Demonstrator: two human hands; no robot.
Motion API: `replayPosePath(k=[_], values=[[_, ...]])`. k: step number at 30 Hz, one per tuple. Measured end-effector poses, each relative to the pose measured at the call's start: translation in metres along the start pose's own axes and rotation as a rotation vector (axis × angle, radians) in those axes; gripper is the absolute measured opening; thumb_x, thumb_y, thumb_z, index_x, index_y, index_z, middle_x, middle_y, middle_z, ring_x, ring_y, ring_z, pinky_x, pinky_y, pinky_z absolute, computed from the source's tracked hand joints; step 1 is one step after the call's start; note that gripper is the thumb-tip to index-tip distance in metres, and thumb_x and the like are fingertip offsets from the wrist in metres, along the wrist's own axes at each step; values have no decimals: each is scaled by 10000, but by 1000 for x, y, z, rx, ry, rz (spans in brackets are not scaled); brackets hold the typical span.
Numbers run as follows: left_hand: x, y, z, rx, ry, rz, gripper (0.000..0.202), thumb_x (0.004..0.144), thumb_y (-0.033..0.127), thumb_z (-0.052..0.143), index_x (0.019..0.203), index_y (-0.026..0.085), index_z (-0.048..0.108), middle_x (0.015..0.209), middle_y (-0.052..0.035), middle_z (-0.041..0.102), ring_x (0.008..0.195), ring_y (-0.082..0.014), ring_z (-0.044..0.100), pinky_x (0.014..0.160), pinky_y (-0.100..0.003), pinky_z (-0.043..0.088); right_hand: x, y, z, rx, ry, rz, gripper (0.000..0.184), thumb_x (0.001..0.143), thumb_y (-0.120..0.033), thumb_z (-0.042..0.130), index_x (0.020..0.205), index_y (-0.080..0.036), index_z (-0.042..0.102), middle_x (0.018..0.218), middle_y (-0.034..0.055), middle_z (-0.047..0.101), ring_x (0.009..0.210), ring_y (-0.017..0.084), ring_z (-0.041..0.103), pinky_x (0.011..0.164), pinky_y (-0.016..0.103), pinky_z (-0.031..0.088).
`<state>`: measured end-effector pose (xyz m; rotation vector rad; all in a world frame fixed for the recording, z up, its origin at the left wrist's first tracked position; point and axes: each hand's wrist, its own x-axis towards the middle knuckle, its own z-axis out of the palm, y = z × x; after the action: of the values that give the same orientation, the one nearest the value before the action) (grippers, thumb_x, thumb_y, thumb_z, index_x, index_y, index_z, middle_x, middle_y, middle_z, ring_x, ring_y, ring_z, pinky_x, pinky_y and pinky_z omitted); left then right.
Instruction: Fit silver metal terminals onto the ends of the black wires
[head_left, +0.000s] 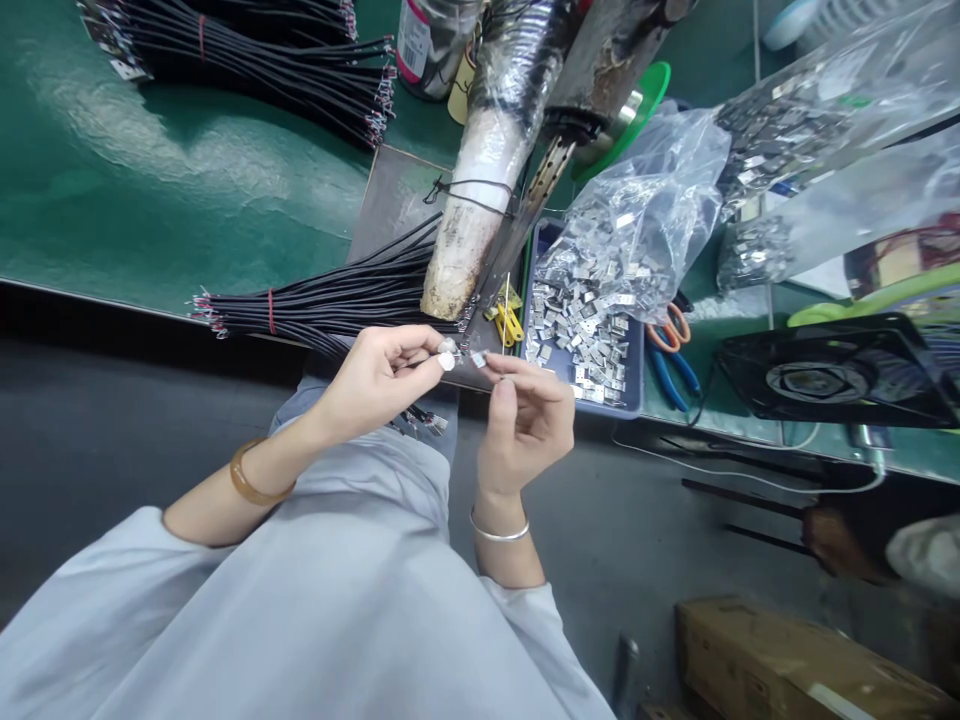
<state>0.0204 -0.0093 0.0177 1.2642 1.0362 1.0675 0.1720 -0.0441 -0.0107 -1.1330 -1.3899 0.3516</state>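
My left hand (386,380) is closed in a pinch, with white coverings on its thumb and fingertip. Thin wire ends stick out of the pinch, seemingly from a black cable mostly hidden by the fingers. Facing it, my right hand (529,415) grips a small shiny metal connector piece (478,359) at its fingertips, close to the wire ends. Just behind my hands lies a bundle of black cables (337,290), tied with a red band. Several cable ends with metal pieces (427,420) hang over my lap.
A blue tray (634,385) of loose metal pieces stands right, partly under a plastic bag (637,220). A wrapped tube (469,225) and a soldering iron (525,215) reach down over the work plate. Yellow-handled cutters (510,325), blue-handled pliers (667,370) and a black fan (832,375) lie nearby.
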Motion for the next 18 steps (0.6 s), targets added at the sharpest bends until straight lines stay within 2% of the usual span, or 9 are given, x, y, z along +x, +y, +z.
replayPosePath(k=[3,5,10,15,18], values=[[0,2,0,-5,22,11,213,796,300,657,692,124,715,609,-2,567,562,-82,439,511,-194,364,3,2,1,-22,-45,19,35,970,-218,626,937,-228,628,998,50,772,913,181,776,758,330,665],[0,2,0,-10,33,24,219,798,298,664,674,122,710,617,-7,589,577,-86,462,532,-195,387,4,3,1,-82,-99,-52,54,949,-187,652,924,-233,638,1004,45,785,922,183,780,789,339,663],[0,-2,3,17,76,17,212,786,288,672,653,127,707,566,5,541,548,-85,429,498,-197,354,6,6,1,-246,-100,-312,153,909,-110,678,924,-256,634,1015,34,813,904,176,791,785,314,652],[2,-5,11,-15,180,0,180,757,275,663,647,138,704,559,14,516,535,-78,404,478,-190,334,11,10,1,-324,-85,-436,184,915,-97,663,930,-276,621,983,11,823,836,163,795,713,281,646],[3,-4,13,-16,198,-9,173,743,268,660,642,136,705,551,16,511,521,-70,379,463,-185,309,15,11,2,-319,-87,-455,210,903,-75,675,962,-274,639,980,11,824,834,156,795,735,263,648]])
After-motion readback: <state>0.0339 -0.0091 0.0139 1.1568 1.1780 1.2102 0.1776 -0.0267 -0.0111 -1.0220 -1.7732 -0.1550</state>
